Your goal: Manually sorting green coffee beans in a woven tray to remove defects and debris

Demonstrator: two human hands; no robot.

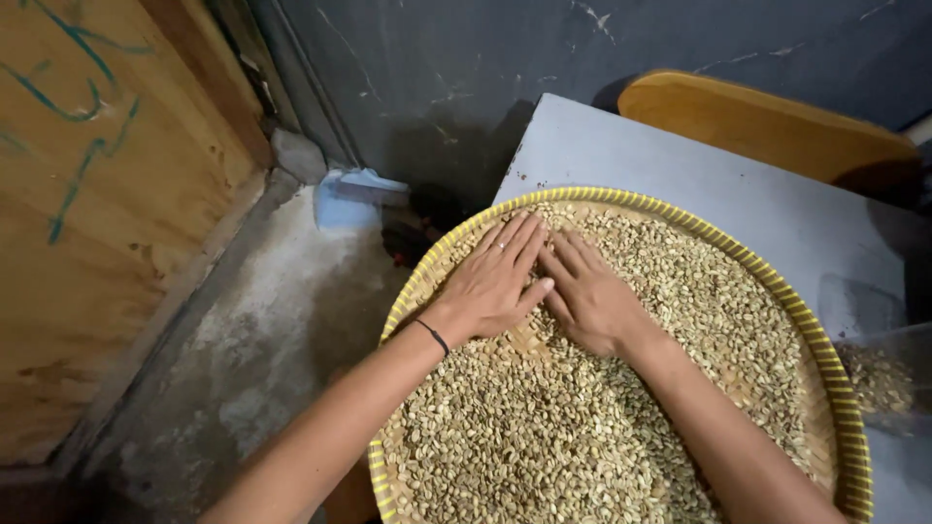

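- I have both hands down flat in one round woven tray (833,361), the kind with a yellow-striped rim. Neither holds anything; fingers are stretched out and lying close together, palms pressed onto the load.
- The tray carries pale green-beige beans (544,437), far too many to count, spread in a shallow layer across nearly the whole weave. I judge the wide, flat shape is what keeps them thin enough to be looked over and pushed about.
- My left hand (493,277) rests near the far-left rim, with one thin ring on a finger and one dark band at the wrist. My right hand (587,296) lies just beside it, the two touching at the thumbs, so together they work like a single scraper over the beans.
- Just under my palms a small patch of bare weave shows, where the beans lie thinner.
- The tray sits on one grey desk (680,160), its near-left edge hanging out over the concrete floor (262,340).
- Around it I count one wooden chair back (767,121) behind the desk, one blue dustpan (354,197) on the floor by the dark wall, and one plywood panel (97,194) on my left.
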